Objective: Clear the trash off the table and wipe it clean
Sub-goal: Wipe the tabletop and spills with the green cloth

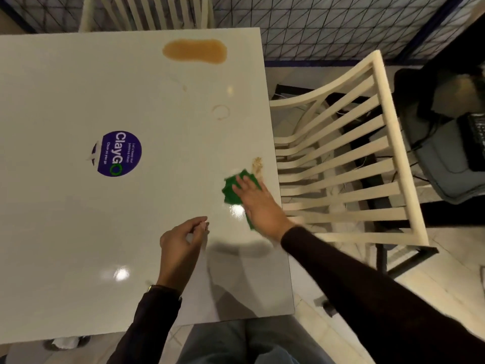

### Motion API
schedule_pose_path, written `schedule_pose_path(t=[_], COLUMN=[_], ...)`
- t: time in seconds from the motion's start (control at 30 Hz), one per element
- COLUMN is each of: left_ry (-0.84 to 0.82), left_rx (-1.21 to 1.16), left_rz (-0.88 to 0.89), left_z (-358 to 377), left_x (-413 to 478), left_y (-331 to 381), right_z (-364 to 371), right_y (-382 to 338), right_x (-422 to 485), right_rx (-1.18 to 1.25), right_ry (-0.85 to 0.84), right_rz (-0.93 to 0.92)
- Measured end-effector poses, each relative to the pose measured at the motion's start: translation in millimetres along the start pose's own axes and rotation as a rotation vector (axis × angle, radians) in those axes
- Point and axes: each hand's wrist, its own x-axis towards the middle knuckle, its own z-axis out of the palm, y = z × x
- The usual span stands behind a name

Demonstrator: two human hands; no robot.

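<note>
My right hand (pixel 258 203) lies flat with straight fingers on a green cloth (pixel 232 189), pressing it on the white table (pixel 78 101) near the right edge. Just beyond the cloth is a small patch of brown crumbs (pixel 257 165). A large orange-brown spill (pixel 194 51) spreads at the far side, and a faint ring stain (pixel 221 112) lies between. My left hand (pixel 181 245) hovers over the near part of the table with curled fingers; something small and pale shows between its fingertips, too blurred to name.
A round purple sticker (pixel 119 153) is stuck mid-table. A cream slatted chair (pixel 349 158) stands close along the right edge, another chair (pixel 147 11) at the far side. Dark equipment (pixel 451 143) sits on the floor at right. My legs are below the near edge.
</note>
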Motion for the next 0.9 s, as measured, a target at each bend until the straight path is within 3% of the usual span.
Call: schedule_pose_path(t=[0.07, 0.1, 0.17, 0.3, 0.47, 0.57, 0.77, 0.9], left_ry=[0.009, 0.007, -0.012, -0.016, -0.009, -0.019, 0.013, 0.016], left_rx=[-0.018, -0.035, -0.070, -0.022, 0.035, 0.020, 0.064, 0.142], left_rz=[-0.014, -0.024, -0.033, 0.000, 0.042, 0.040, 0.081, 0.113], left_z=[-1, -1, -5, -14, -21, -20, -16, -23], left_x=[8, 13, 21, 35, 37, 30, 16, 14], left_y=[2, 3, 6, 8, 7, 3, -13, -24], right_z=[12, 16, 21, 14, 1, 9, 27, 13], right_y=[-19, -25, -22, 4, 11, -8, -47, -28], right_x=[-47, -69, -89, -50, 22, 16, -97, -84], right_rx=[-0.032, -0.057, -0.051, -0.082, -0.038, -0.008, -0.002, -0.039], right_ry=[-0.038, -0.161, -0.284, -0.239, -0.056, -0.021, -0.193, -0.230], right_rz=[-0.124, -0.175, -0.142, -0.267, 0.031, 0.132, -0.024, -0.118])
